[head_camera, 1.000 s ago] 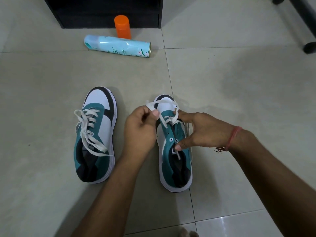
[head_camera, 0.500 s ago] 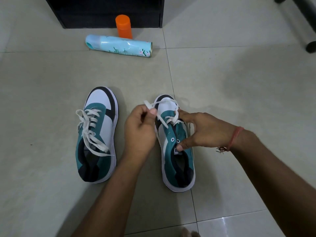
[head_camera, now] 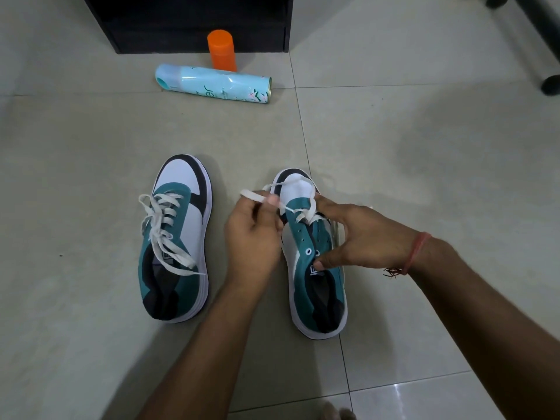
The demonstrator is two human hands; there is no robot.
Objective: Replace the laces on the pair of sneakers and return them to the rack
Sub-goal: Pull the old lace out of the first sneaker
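Head view: the left hand (head_camera: 253,234) pinches the white lace (head_camera: 298,212) of the right sneaker (head_camera: 315,262) on the floor, while the right hand (head_camera: 360,237) grips its eyelet flap. Lacing looks barely begun; next, thread the following eyelet. The left sneaker (head_camera: 175,237) sits laced beside it.

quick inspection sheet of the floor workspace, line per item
surface: beige tiled floor, bare in patches.
job's things: teal, white and black sneaker on the left, laced, ends loose; matching sneaker on the right, only the toe eyelets threaded with a white flat lace.
clutter: light blue spray can lying on its side; orange cylindrical bottle upright behind it.
hands: left hand pinches a lace end; right hand grips the right sneaker's upper.
cables: nothing seen.
surroundings: black cabinet base at the top; black chair leg top right.
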